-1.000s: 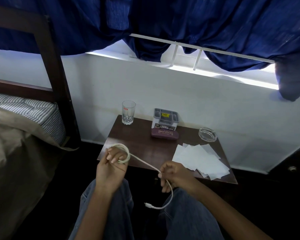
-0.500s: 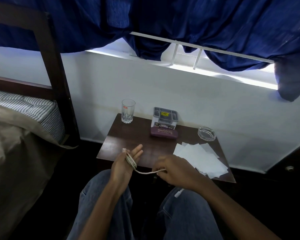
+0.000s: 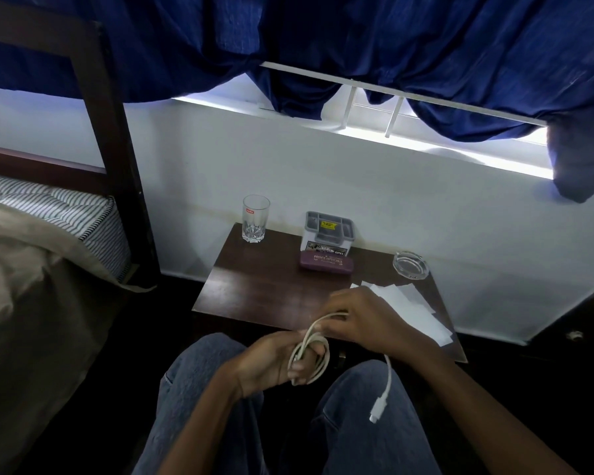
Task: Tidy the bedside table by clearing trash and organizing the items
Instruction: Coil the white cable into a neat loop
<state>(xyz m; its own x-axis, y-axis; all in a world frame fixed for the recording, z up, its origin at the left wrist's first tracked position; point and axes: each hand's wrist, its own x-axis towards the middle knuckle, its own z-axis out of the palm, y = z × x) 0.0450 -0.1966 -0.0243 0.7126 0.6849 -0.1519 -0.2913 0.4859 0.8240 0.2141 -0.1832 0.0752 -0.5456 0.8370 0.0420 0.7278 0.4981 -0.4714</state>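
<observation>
White charging cable [image 3: 310, 351] is looping in coils around the fingers of the left hand [image 3: 271, 361], which is curling closed on it just in front of the bedside table [image 3: 271, 286]. Right hand [image 3: 360, 320] is pinching the same cable at the table's front edge, and the free plug end [image 3: 379, 407] is dangling below that wrist over the knees. On the table, white paper sheets [image 3: 412, 310] are lying at its right side, partly behind the right hand; a glass ashtray [image 3: 411, 265] is sitting at its back right, a drinking glass [image 3: 255, 218] at its back left, and a maroon spectacle case [image 3: 326, 262] is touching a grey box [image 3: 328, 233] at its back middle.
</observation>
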